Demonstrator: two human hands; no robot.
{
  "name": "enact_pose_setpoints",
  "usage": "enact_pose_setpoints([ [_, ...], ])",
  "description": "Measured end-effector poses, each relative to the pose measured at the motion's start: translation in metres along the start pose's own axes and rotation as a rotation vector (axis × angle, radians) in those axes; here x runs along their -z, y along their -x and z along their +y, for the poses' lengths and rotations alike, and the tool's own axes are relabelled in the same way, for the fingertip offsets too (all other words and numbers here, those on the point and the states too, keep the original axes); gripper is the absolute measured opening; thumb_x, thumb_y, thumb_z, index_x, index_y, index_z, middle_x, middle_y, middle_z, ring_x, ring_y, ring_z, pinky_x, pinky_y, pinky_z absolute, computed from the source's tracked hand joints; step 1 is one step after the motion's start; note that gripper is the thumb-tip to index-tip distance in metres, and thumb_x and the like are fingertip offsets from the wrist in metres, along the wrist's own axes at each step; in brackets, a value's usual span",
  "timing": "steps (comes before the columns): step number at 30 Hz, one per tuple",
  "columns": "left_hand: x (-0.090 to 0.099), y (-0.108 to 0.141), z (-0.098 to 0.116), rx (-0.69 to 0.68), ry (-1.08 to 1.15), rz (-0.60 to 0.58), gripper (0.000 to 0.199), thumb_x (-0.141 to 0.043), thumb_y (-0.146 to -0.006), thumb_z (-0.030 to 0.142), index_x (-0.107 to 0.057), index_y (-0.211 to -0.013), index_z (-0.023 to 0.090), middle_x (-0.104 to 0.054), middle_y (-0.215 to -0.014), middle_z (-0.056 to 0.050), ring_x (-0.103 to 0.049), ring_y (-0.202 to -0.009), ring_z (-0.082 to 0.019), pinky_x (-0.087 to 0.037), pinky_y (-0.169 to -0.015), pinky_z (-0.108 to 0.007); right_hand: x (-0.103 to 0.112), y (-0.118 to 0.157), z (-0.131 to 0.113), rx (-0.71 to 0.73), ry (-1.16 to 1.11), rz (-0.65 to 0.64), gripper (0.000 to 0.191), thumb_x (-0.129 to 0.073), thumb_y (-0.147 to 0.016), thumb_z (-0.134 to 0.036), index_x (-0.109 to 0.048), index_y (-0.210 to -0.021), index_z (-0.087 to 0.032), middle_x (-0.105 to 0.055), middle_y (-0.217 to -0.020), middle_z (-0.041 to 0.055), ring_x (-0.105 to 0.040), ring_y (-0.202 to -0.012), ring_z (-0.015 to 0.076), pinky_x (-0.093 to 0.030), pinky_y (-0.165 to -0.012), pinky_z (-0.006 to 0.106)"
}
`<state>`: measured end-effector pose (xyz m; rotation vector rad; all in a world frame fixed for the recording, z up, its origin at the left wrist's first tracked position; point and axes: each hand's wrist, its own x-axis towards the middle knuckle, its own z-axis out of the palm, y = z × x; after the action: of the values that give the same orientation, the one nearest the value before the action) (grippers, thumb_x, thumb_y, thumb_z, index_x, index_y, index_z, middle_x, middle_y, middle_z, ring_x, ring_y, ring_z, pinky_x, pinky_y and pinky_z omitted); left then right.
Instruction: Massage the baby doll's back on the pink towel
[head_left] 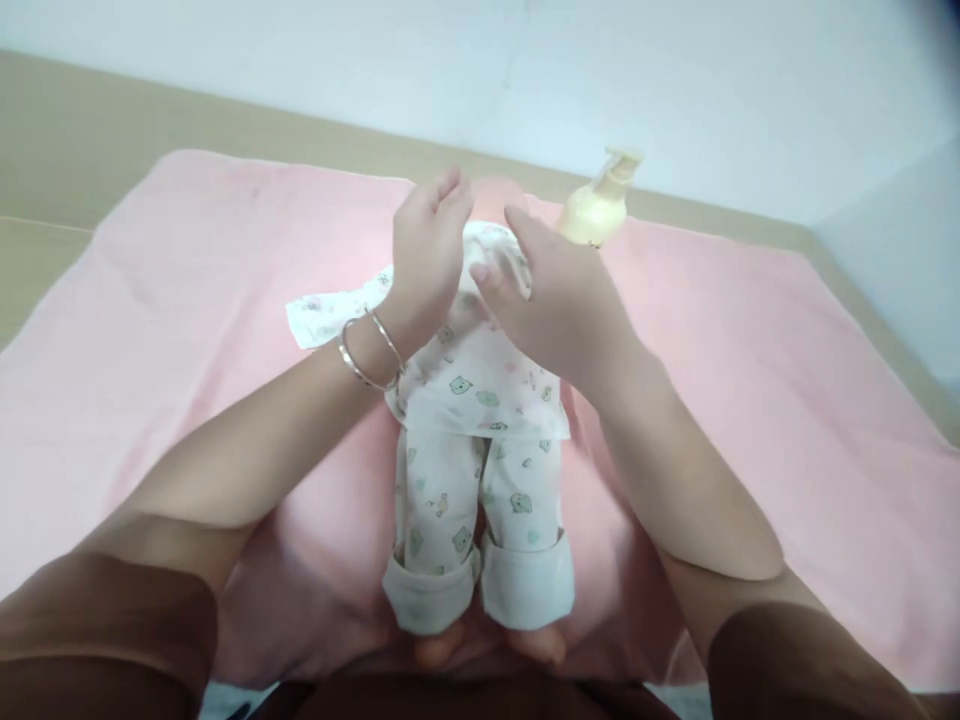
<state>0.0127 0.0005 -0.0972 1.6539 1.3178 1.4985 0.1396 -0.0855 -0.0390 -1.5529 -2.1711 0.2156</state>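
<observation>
A small figure in a white printed top [487,385] and matching trousers [521,500] with rolled cuffs lies on a pink cloth [750,400], its bare feet toward me. Whether it is a doll or a baby I cannot tell; my hands hide most of its head. My left hand [431,250], with two bangles at the wrist, is raised over the left side of the top, fingers together and curled; what they hold, if anything, is hidden. Over the right shoulder of the top, my right hand [559,295] has its thumb apart from the fingers and holds nothing visible. One sleeve stretches out to the left.
A pale yellow pump bottle [596,210] stands at the back edge of the cloth, just beyond my right hand. Behind the cloth run a beige strip [300,125] and a white wall [420,60].
</observation>
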Motion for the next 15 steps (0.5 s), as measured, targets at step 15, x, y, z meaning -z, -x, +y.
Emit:
enact_pose_setpoints([
  [15, -0.004, 0.015, -0.036, -0.164, -0.259, -0.008, 0.029, -0.049, -0.085, 0.012, -0.071, -0.103, 0.02, -0.076, -0.114, -0.008, -0.069, -0.11, -0.022, -0.056, -0.106, -0.04, -0.054, -0.015, 0.023, -0.158, 0.114, -0.042, 0.06, -0.034, -0.104, -0.027, -0.038, -0.156, 0.001, -0.036, -0.165, 0.024, -0.03, -0.158, 0.0372, -0.027, -0.13, 0.061],
])
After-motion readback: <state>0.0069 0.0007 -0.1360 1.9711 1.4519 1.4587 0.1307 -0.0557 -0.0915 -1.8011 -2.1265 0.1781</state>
